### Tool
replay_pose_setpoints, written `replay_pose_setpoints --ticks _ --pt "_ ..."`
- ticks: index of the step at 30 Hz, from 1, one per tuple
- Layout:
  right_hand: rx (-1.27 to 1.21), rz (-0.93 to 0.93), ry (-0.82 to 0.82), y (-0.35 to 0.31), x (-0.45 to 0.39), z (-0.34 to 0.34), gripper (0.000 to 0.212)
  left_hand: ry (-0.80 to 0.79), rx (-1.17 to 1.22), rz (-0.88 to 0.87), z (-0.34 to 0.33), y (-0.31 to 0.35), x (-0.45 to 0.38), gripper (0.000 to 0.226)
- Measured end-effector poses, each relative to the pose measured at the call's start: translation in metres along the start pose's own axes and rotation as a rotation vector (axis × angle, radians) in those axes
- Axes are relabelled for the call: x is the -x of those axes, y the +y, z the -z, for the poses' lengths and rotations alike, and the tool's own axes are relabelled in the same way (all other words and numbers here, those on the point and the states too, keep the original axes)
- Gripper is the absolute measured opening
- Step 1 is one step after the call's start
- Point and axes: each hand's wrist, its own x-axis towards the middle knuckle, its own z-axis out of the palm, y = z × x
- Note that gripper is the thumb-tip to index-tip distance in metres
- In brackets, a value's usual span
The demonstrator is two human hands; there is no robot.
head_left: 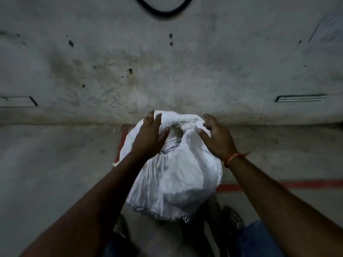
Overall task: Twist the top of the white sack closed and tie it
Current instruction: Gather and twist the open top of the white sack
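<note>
One white sack [172, 175] stands on the concrete floor [55, 164], bulging and creased, frayed along its lower edge, its top twisted into a knot [182, 125]. What fills it is hidden. Two hands are up top: the left hand [148, 136] lies on the twisted cloth with straight fingers, gripping nothing; the right hand [217, 138] hovers just beside the knot, fingers loosely spread (an orange thread [233, 157] circles that wrist). Red lines [278, 185] mark the floor.
</note>
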Motion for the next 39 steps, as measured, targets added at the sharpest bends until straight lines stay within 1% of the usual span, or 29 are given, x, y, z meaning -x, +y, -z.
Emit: replay_pose_setpoints --ticks 2,4,6,8,10,13,15,18,20,22,24,26,27,28,29,30,31,32,34,35,36,37,39 --pt "-0.015 -0.056 0.014 0.013 0.002 -0.018 0.053 -0.01 0.024 0.064 -0.021 -0.017 -0.003 0.077" --pt "0.027 -0.105 -0.033 0.033 0.011 -0.04 0.05 -0.119 0.026 0.139 -0.051 -0.041 0.002 0.078" --pt "0.084 -0.126 -0.072 0.055 0.016 -0.059 0.044 -0.201 -0.002 0.141 -0.076 -0.059 0.008 0.082" --pt "0.144 -0.115 -0.063 0.072 0.02 -0.073 0.036 -0.251 -0.026 0.112 -0.096 -0.072 0.015 0.083" --pt "0.169 -0.163 0.009 0.086 0.033 -0.083 0.032 -0.295 -0.065 0.09 -0.115 -0.081 0.024 0.082" --pt "0.177 -0.326 0.161 0.111 0.055 -0.092 0.039 -0.305 -0.078 0.086 -0.134 -0.092 0.032 0.081" --pt "0.148 -0.468 0.18 0.129 0.063 -0.099 0.044 -0.301 -0.097 0.081 -0.141 -0.096 0.034 0.081" --pt "-0.085 -0.722 0.191 0.143 0.062 -0.103 0.058 -0.318 -0.113 0.086 -0.146 -0.096 0.034 0.076" --pt "-0.174 -0.861 0.171 0.149 0.06 -0.103 0.065 -0.316 -0.133 0.079 -0.147 -0.095 0.032 0.075" --pt "-0.298 -1.01 0.124 0.158 0.061 -0.102 0.059 -0.311 -0.141 0.084 -0.145 -0.091 0.032 0.075" --pt "-0.59 -1.117 0.072 0.165 0.066 -0.103 0.051 -0.305 -0.156 0.088 -0.14 -0.084 0.033 0.072" --pt "-0.885 -1.229 -0.056 0.165 0.072 -0.102 0.046 -0.277 -0.181 0.078 -0.134 -0.074 0.035 0.067" --pt "-0.967 -1.254 -0.127 0.157 0.075 -0.096 0.041 -0.252 -0.193 0.071 -0.131 -0.068 0.038 0.064" --pt "-1.024 -1.247 -0.18 0.152 0.078 -0.091 0.038 -0.216 -0.206 0.062 -0.128 -0.062 0.04 0.061" --pt "-1.047 -1.217 -0.198 0.148 0.078 -0.086 0.039 -0.175 -0.224 0.049 -0.125 -0.057 0.043 0.058" --pt "-1.064 -1.186 -0.193 0.142 0.077 -0.081 0.044 -0.129 -0.237 0.031 -0.122 -0.052 0.046 0.054" --pt "-1.052 -1.14 -0.173 0.132 0.077 -0.073 0.048 -0.074 -0.242 0.005 -0.119 -0.046 0.048 0.047" --pt "-1.039 -1.081 -0.122 0.124 0.075 -0.066 0.046 -0.013 -0.24 -0.023 -0.115 -0.04 0.051 0.039" --pt "-0.972 -0.944 -0.012 0.1 0.071 -0.047 0.03 0.116 -0.221 -0.07 -0.105 -0.023 0.055 0.023" --pt "-0.967 -0.884 0.023 0.091 0.068 -0.038 0.026 0.179 -0.197 -0.097 -0.1 -0.013 0.056 0.016" --pt "-0.977 -0.831 0.047 0.082 0.066 -0.029 0.027 0.23 -0.161 -0.136 -0.096 -0.002 0.057 0.012" --pt "-0.982 -0.791 0.061 0.073 0.064 -0.02 0.031 0.258 -0.109 -0.18 -0.091 0.01 0.058 0.011" --pt "-1.012 -0.763 0.081 0.056 0.059 -0.002 0.035 0.262 0.007 -0.256 -0.082 0.036 0.062 0.021"
